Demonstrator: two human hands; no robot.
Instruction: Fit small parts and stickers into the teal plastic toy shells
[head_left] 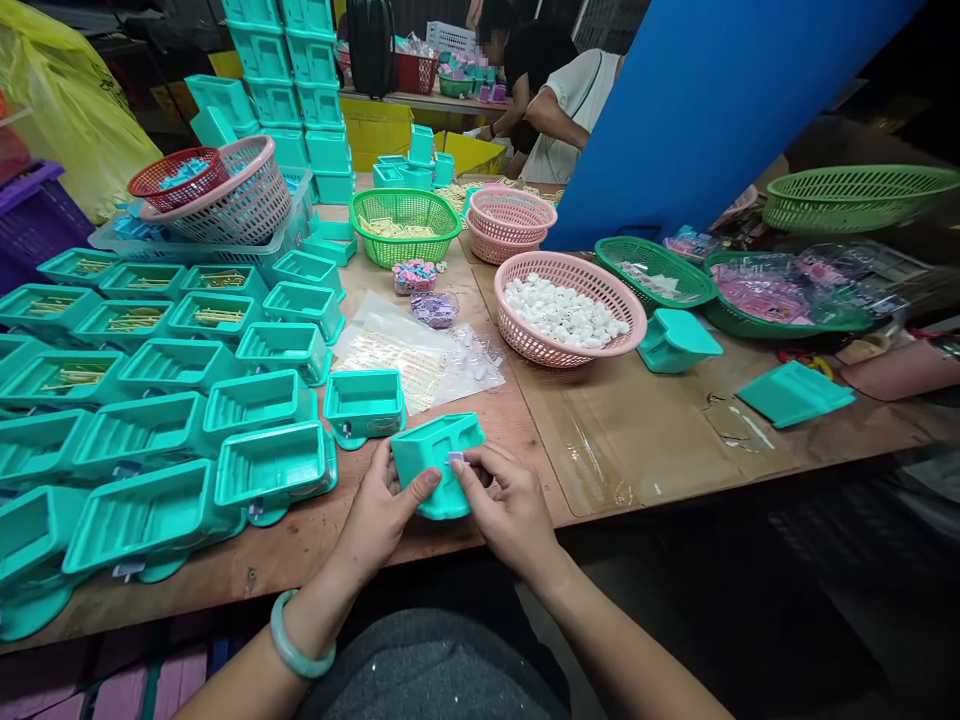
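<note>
At the table's front edge, my left hand (394, 502) is closed around a teal plastic box (427, 455), held tilted. My right hand (510, 500) pinches a small pale lilac piece (456, 457) against the box's side; its exact shape is too small to make out. Just behind my left hand stands another teal box (364, 403) with an open top. Beyond the held box lie a sheet of small stickers (397, 355) and a clear plastic bag (474, 362). A little tray of purple pieces (435, 309) sits past them.
Rows of teal boxes (157, 430), some with thin sticks inside, fill the left side. A pink basket (570, 345) holds white pieces; a green basket (409, 258) holds pale sticks. Flattened cardboard (630, 430) covers the right. A blue panel (690, 120) leans behind; people work beyond.
</note>
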